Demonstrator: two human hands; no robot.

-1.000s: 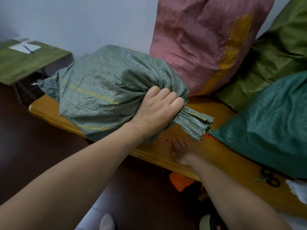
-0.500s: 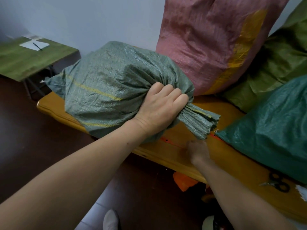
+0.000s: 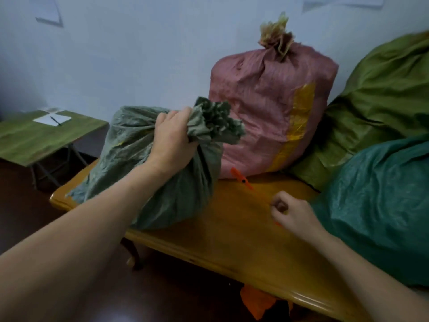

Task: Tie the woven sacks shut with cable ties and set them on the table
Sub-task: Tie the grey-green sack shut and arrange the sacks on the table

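Note:
A grey-green woven sack (image 3: 130,159) stands on the left part of the wooden table (image 3: 232,233). My left hand (image 3: 173,140) grips its bunched neck, and the gathered mouth sticks up and to the right of my fist. An orange cable tie (image 3: 242,180) lies on the tabletop between the sack and my right hand. My right hand (image 3: 292,214) rests on the table with curled fingers that pinch the near end of the orange tie; a bit of orange shows under the hand.
A pink woven sack (image 3: 267,108) with a tied top stands behind against the wall. An olive sack (image 3: 376,98) and a teal sack (image 3: 380,205) fill the right side. A small green side table (image 3: 34,140) with paper and a pen stands at the left. Orange material (image 3: 257,303) shows under the table's edge.
My left hand has lifted the sack's neck so the mouth now points up instead of lying sideways. My right hand has slid right along the table and curled on the orange tie.

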